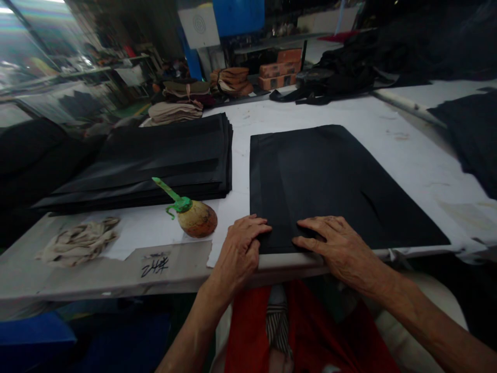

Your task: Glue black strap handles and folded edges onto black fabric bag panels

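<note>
Left hand [241, 244] sits at the near-left corner of the black fabric panel [334, 184], fingers curled loosely with the tips pressing on the cloth edge, not gripping anything. Way off to its left is a crumpled beige rag [77, 240], and closer in on that side there's a round brownish bottle thing with a green nozzle [190, 212] lying tilted, nozzle pointing up-left. Beyond it, further from the hand, a thick stack of black fabric sheets [155, 160] runs across the white surface [407, 150]. Nothing sits between the hands and the panel.

The panel lies flat right in front of both hands, near edge lined up with the surface's edge, long axis running left to right, far edge pointing away from the person.

Right hand [334, 243] is just beside the left, spread flat and open, palm down on the panel's near edge. Off to its far right, more dark cloth [471, 134] lies on the surface.
</note>
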`<control>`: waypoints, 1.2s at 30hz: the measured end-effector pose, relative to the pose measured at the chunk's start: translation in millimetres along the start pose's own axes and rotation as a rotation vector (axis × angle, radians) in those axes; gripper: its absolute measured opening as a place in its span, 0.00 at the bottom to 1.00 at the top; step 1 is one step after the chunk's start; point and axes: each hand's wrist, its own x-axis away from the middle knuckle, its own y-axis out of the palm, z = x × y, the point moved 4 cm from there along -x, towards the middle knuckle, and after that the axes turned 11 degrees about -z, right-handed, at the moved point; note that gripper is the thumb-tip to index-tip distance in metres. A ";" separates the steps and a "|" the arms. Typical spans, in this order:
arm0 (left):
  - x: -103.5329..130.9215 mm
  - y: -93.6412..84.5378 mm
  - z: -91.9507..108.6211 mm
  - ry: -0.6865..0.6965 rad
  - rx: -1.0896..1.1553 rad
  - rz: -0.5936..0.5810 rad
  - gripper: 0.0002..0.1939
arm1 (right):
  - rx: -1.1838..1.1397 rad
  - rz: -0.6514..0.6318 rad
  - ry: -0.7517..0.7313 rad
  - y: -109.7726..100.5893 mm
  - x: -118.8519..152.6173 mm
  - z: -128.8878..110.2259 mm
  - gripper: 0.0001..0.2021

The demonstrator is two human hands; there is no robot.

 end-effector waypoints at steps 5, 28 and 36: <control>-4.2 -2.9 0.9 -0.045 0.033 0.040 0.13 | -0.008 0.019 -0.004 0.4 0.4 -0.1 0.23; -5.0 -0.1 2.3 -0.036 -0.025 -0.064 0.10 | -0.195 0.076 0.050 -5.4 0.5 5.8 0.20; -5.1 -2.0 4.4 -0.025 -0.004 -0.057 0.10 | -0.197 0.097 0.054 -7.4 -2.3 -0.7 0.21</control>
